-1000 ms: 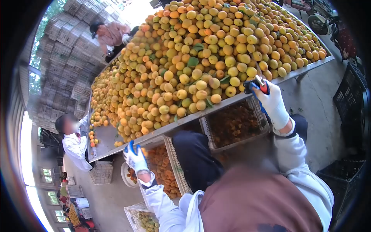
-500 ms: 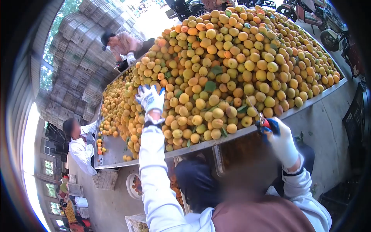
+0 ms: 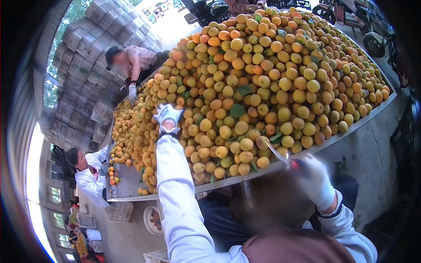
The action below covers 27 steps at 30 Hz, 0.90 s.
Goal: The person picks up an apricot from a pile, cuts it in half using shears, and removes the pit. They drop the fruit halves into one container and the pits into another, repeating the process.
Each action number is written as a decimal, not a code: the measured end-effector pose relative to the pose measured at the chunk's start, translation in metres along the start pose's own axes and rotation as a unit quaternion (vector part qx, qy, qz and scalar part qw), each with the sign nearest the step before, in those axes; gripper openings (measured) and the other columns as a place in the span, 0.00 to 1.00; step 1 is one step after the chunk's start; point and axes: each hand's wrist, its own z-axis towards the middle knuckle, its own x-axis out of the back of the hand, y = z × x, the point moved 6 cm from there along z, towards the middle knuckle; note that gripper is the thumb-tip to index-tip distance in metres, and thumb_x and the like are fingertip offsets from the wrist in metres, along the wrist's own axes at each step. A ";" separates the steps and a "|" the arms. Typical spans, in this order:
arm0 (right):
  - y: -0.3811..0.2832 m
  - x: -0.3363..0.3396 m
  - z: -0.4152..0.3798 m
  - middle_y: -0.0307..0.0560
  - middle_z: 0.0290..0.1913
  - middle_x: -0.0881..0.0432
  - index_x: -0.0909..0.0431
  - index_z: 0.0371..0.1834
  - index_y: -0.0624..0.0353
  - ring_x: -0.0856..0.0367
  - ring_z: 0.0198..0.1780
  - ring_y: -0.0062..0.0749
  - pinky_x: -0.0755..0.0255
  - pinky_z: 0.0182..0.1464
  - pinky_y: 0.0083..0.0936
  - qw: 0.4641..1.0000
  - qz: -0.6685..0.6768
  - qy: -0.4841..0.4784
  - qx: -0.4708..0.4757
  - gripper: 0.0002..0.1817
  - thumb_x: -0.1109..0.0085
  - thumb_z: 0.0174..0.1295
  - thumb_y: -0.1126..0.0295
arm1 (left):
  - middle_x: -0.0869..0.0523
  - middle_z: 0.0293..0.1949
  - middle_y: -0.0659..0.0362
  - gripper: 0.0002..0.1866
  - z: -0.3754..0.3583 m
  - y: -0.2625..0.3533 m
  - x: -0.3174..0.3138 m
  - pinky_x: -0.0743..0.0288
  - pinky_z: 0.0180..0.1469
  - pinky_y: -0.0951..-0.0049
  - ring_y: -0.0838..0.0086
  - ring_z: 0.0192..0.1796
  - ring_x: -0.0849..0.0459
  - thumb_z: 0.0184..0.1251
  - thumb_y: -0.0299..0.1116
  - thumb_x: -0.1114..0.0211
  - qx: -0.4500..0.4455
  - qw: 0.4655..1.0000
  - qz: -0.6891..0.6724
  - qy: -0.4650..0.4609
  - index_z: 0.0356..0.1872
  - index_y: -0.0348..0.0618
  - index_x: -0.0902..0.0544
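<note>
My left hand (image 3: 168,115), in a white and blue glove, reaches onto the left part of a big heap of yellow-orange fruit (image 3: 245,92). Its fingers are bent down against the fruit; whether one is held is hidden. Near the table's front edge is my right hand (image 3: 311,177), also gloved and partly blurred. It is closed around the red handle of a knife (image 3: 277,153), whose curved blade points up and left toward the nearest fruit. Green leaves (image 3: 237,110) lie among the fruit on the metal table (image 3: 351,131).
Across the table a person in a cap (image 3: 138,63) reaches into the fruit. Another person in white (image 3: 90,175) stands at its left end. Stacked crates (image 3: 83,65) rise behind them. Below the table are a crate (image 3: 119,212) and a white bucket (image 3: 153,219).
My left hand has gone from spread fingers to bent ones and shifted slightly down-left. My right hand and the knife have moved down. The capped person's hand has moved left and down onto the fruit.
</note>
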 end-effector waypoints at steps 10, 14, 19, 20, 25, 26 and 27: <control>-0.019 -0.023 -0.021 0.49 0.35 0.21 0.22 0.53 0.65 0.22 0.34 0.39 0.26 0.40 0.28 0.984 0.173 -0.017 0.027 0.15 0.44 0.61 0.80 | 0.22 0.59 0.45 0.29 -0.204 0.043 0.073 0.22 0.65 0.54 0.53 0.58 0.16 0.70 0.26 0.41 -0.258 0.374 -0.861 -0.230 0.71 0.35 0.37; -0.035 -0.023 -0.025 0.50 0.32 0.20 0.22 0.52 0.63 0.22 0.32 0.41 0.25 0.39 0.29 0.985 0.157 0.032 0.059 0.13 0.42 0.64 0.78 | 0.25 0.64 0.45 0.31 -0.278 0.075 0.089 0.22 0.65 0.55 0.55 0.58 0.17 0.71 0.28 0.40 -0.253 0.284 -0.877 -0.294 0.73 0.40 0.38; -0.027 -0.031 -0.028 0.53 0.31 0.20 0.22 0.48 0.62 0.21 0.31 0.47 0.25 0.38 0.32 0.989 0.139 0.025 0.033 0.10 0.40 0.63 0.78 | 0.24 0.63 0.47 0.31 -0.328 0.097 0.095 0.19 0.57 0.66 0.63 0.51 0.15 0.70 0.31 0.36 -0.266 0.294 -0.874 -0.283 0.71 0.33 0.35; -0.025 -0.032 -0.028 0.54 0.31 0.20 0.22 0.47 0.61 0.21 0.32 0.49 0.25 0.38 0.33 0.988 0.138 0.040 0.053 0.10 0.40 0.62 0.78 | 0.23 0.62 0.47 0.31 -0.332 0.100 0.095 0.19 0.57 0.66 0.64 0.51 0.15 0.70 0.30 0.36 -0.269 0.291 -0.876 -0.276 0.71 0.33 0.35; -0.029 -0.031 -0.031 0.57 0.32 0.19 0.23 0.45 0.61 0.19 0.35 0.58 0.24 0.38 0.36 0.989 0.126 0.039 0.066 0.10 0.39 0.61 0.79 | 0.21 0.58 0.46 0.31 -0.339 0.109 0.097 0.21 0.60 0.60 0.60 0.56 0.17 0.72 0.35 0.36 -0.339 0.401 -0.827 -0.204 0.71 0.34 0.35; -0.026 -0.034 -0.031 0.58 0.33 0.19 0.23 0.45 0.61 0.19 0.36 0.59 0.24 0.38 0.37 0.990 0.124 0.034 0.062 0.10 0.39 0.61 0.78 | 0.20 0.57 0.45 0.31 -0.340 0.111 0.096 0.23 0.63 0.58 0.58 0.59 0.17 0.71 0.34 0.35 -0.346 0.399 -0.825 -0.198 0.71 0.35 0.34; -0.025 -0.034 -0.030 0.58 0.33 0.19 0.23 0.45 0.61 0.19 0.36 0.59 0.24 0.38 0.37 0.990 0.121 0.033 0.061 0.10 0.39 0.61 0.78 | 0.20 0.57 0.45 0.31 -0.340 0.113 0.094 0.23 0.63 0.58 0.58 0.59 0.17 0.71 0.34 0.35 -0.345 0.397 -0.827 -0.198 0.71 0.35 0.34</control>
